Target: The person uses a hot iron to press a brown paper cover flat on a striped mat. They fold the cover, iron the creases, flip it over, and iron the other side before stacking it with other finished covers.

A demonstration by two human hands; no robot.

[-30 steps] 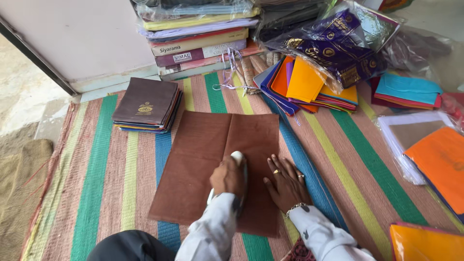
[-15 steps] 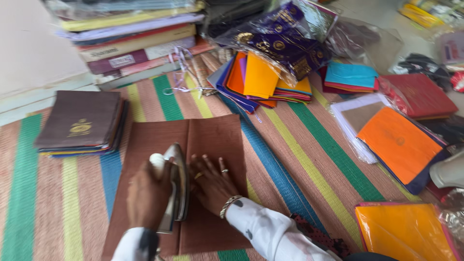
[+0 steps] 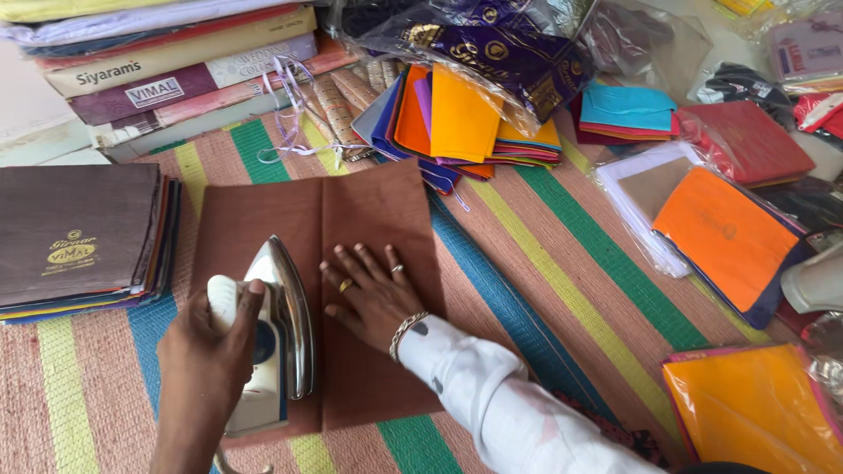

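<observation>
Pressing the brown cloth flat on the striped mat

My left hand (image 3: 206, 351) grips the iron (image 3: 277, 329) on the cloth's (image 3: 378, 211) left half; my right hand (image 3: 373, 294), fingers spread, lies flat beside it. The cloth is plain reddish-brown, square, creased down its middle.
</observation>
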